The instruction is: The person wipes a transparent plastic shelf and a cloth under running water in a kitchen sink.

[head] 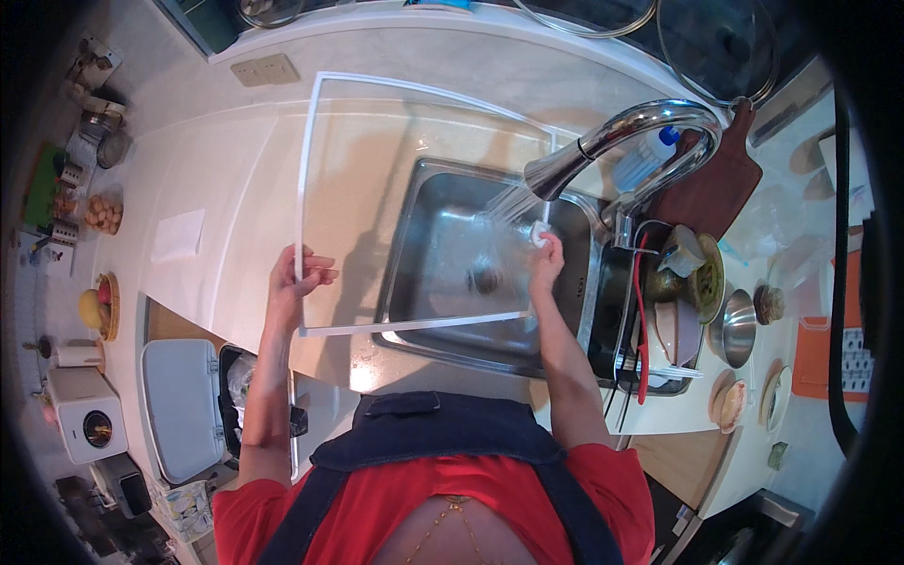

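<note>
A clear rectangular panel with a white frame [306,162], perhaps a refrigerator shelf, is held over the counter and the steel sink [424,212]. My left hand [291,282] grips its left edge, thumb and fingers on either side of the rim. My right hand [546,265] pinches a small white cloth or sponge [540,233] against the right edge. From the chrome faucet [635,127] above, a spray of water [507,203] falls at the panel's right part. The sink's drain [485,280] shows through the panel.
To the right, a dish rack [625,332] holds bowls and plates, with red-handled tongs [642,339] along its side. A brown cutting board [713,183] and a blue-capped bottle [643,159] stand behind the faucet. At lower left is a bin with its grey lid [182,409] raised.
</note>
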`<move>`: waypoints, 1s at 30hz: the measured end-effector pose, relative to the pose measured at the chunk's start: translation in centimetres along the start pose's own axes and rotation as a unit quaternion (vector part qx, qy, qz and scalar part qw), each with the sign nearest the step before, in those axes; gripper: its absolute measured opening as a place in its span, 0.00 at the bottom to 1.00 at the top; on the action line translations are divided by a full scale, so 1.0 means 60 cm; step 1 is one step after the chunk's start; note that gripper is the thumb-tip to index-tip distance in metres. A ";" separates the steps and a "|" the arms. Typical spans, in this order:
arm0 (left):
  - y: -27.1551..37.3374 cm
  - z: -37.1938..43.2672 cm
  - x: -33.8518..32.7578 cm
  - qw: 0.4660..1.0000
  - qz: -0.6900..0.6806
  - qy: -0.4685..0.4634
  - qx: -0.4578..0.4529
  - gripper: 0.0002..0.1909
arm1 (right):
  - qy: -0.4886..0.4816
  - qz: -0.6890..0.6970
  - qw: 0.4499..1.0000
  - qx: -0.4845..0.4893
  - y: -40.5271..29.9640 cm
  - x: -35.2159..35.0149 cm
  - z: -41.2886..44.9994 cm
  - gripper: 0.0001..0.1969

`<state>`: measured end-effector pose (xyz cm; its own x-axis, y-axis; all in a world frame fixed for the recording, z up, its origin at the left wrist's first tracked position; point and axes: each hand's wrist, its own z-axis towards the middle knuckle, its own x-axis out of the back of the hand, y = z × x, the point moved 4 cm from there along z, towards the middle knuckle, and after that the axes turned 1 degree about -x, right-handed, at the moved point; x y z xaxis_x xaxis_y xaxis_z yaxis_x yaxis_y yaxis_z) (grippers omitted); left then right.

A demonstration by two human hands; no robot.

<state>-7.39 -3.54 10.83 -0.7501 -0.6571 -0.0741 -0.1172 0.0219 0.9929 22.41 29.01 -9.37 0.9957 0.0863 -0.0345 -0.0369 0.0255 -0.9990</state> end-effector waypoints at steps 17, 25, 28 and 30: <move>-0.085 -0.042 0.218 0.977 0.078 0.182 0.077 0.04 | -0.149 0.008 0.982 -0.112 0.018 -0.149 -0.106 0.07; -0.136 0.009 0.304 0.970 0.089 0.193 0.114 0.09 | -0.199 -0.056 0.977 0.044 0.000 -0.193 -0.069 0.06; -0.142 0.022 0.320 0.972 0.081 0.177 0.129 0.09 | -0.177 -0.096 0.980 0.000 -0.008 -0.191 -0.056 0.04; -0.144 0.036 0.322 0.962 0.153 0.153 0.167 0.09 | -0.165 -0.050 0.981 -0.084 -0.004 -0.169 -0.031 0.04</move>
<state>-22.26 -14.82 0.60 -0.5614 -0.7719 0.2984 -0.1629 0.4566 0.8746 12.47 26.30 -8.85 0.9108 0.4101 0.0466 0.1010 -0.1119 -0.9886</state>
